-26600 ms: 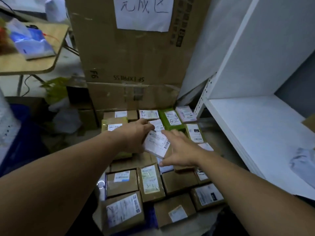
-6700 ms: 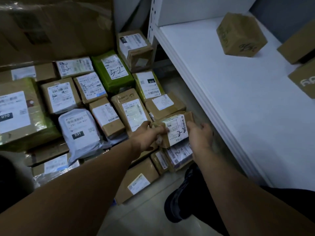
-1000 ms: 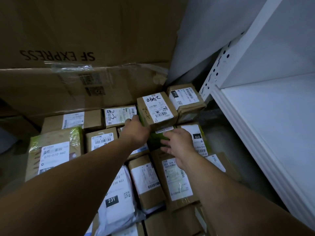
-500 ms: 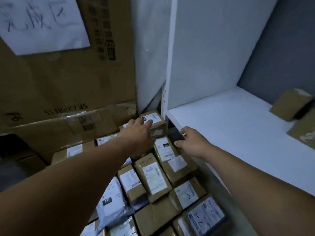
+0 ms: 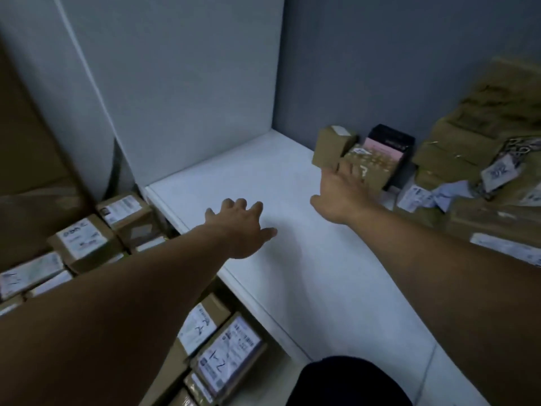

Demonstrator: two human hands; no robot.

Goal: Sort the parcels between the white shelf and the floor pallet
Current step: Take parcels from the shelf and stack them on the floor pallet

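Down on the left, labelled brown parcels point(image 5: 85, 241) sit packed together on the floor beside the white shelf point(image 5: 292, 273), and more of them point(image 5: 225, 356) lie below its front edge. The left hand point(image 5: 238, 227) reaches over the shelf's bare board, palm down, fingers spread, holding nothing. Further right, the right hand point(image 5: 344, 191) stretches out flat and empty, its fingertips at a small brown box point(image 5: 364, 164) by a black and pink box point(image 5: 386, 152). A heap of brown packages point(image 5: 480, 159) fills the shelf's far right.

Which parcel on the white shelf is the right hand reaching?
The brown box with the patterned top, under the right hand's fingers, leaning on the black-and-pink box; the other parcels sit clear of the hand.
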